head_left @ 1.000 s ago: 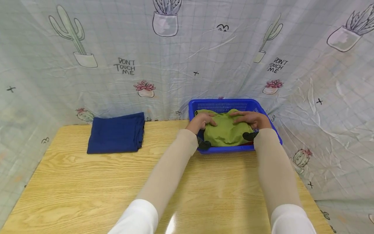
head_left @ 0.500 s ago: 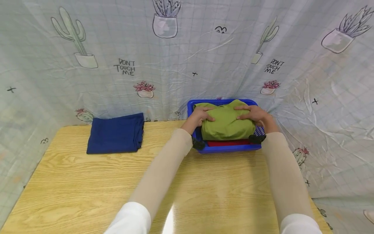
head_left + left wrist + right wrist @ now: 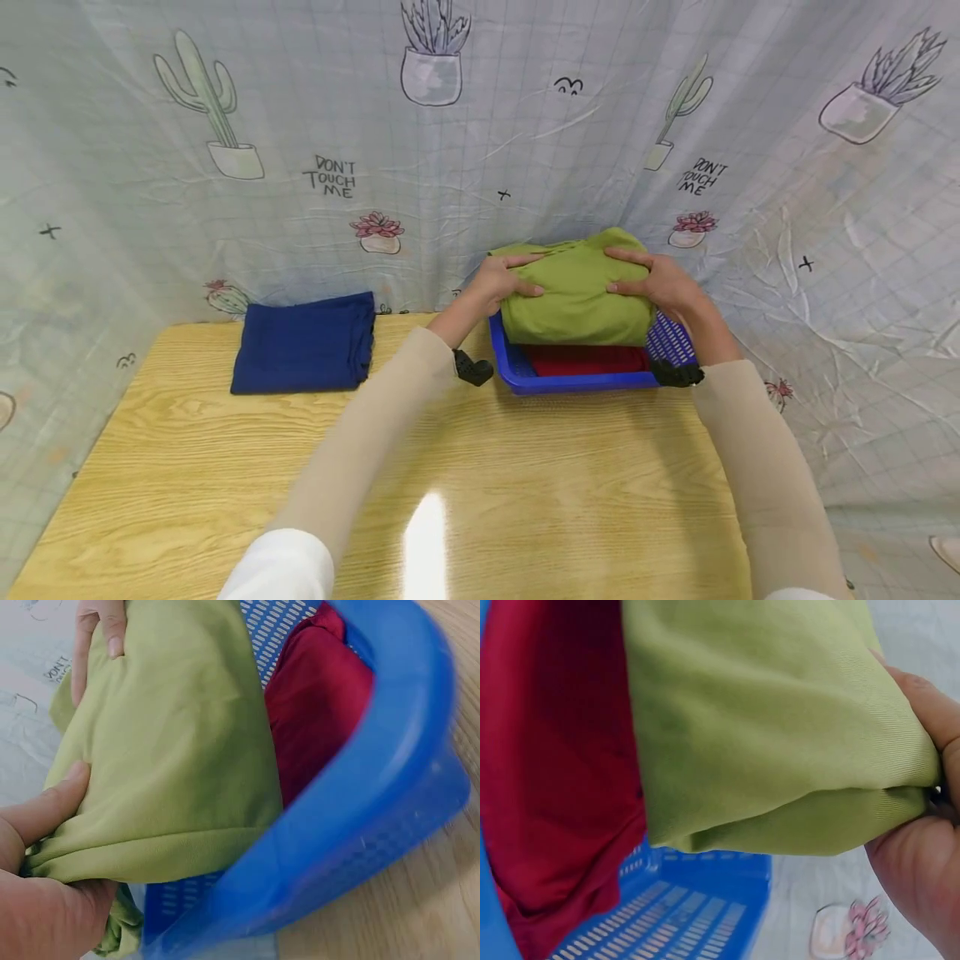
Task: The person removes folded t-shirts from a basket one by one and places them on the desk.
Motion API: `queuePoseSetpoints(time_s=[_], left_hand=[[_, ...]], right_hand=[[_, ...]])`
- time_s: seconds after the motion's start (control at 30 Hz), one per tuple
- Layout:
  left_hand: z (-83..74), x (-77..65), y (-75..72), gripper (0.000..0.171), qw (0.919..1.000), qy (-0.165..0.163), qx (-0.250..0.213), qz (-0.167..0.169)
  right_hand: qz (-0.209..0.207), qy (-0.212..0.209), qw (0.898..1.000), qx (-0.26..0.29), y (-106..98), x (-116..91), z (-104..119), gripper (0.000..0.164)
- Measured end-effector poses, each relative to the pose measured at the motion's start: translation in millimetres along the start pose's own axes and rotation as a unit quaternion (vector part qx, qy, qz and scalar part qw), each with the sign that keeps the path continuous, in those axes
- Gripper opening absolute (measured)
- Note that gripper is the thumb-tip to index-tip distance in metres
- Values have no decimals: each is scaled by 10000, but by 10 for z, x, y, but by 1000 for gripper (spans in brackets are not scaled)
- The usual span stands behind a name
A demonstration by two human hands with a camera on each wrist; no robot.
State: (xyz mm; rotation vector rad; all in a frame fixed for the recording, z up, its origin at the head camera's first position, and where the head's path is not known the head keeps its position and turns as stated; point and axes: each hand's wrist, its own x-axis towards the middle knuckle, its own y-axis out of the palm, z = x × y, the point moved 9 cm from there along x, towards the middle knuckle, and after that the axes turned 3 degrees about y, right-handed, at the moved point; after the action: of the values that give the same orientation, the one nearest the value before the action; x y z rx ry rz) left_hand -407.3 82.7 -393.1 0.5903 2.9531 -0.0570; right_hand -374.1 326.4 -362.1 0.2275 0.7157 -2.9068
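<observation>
A folded green garment point(image 3: 577, 296) is held by both hands over the blue plastic basket point(image 3: 577, 384). My left hand point(image 3: 493, 281) grips its left end, thumb on top and fingers underneath in the left wrist view. At the opposite end, my right hand point(image 3: 666, 282) pinches the folded edge, as the right wrist view shows. The garment appears raised above the basket floor, tilted, and covers the basket's back rim. Beneath it a red cloth point(image 3: 319, 705) lies in the basket, partly hidden. What kind of garment the green one is, I cannot tell.
A folded navy cloth point(image 3: 303, 344) lies at the back left of the wooden table point(image 3: 480, 467). Behind the table hangs a cactus-print curtain point(image 3: 510, 150), close to the basket's back and right side.
Both hands have lifted the green garment up and back from inside the basket. More of the red cloth now shows below it. The navy cloth has stayed in place.
</observation>
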Motion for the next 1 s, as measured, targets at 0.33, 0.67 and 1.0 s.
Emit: queuePoseSetpoints(time_s=[0.33, 0.67, 1.0], left_hand=[[-170, -271, -234, 65, 9991, 434, 29, 14], [-280, -546, -530, 62, 9971, 734, 107, -171], [-289, -840, -852, 64, 9969, 609, 408, -271]], right_hand=[[-503, -606, 9948, -643, 157, -238, 350, 68], [-620, -1108, 9917, -224, 411, -313, 577, 66], [-338, -1507, 9858, 665, 772, -326, 720, 66]])
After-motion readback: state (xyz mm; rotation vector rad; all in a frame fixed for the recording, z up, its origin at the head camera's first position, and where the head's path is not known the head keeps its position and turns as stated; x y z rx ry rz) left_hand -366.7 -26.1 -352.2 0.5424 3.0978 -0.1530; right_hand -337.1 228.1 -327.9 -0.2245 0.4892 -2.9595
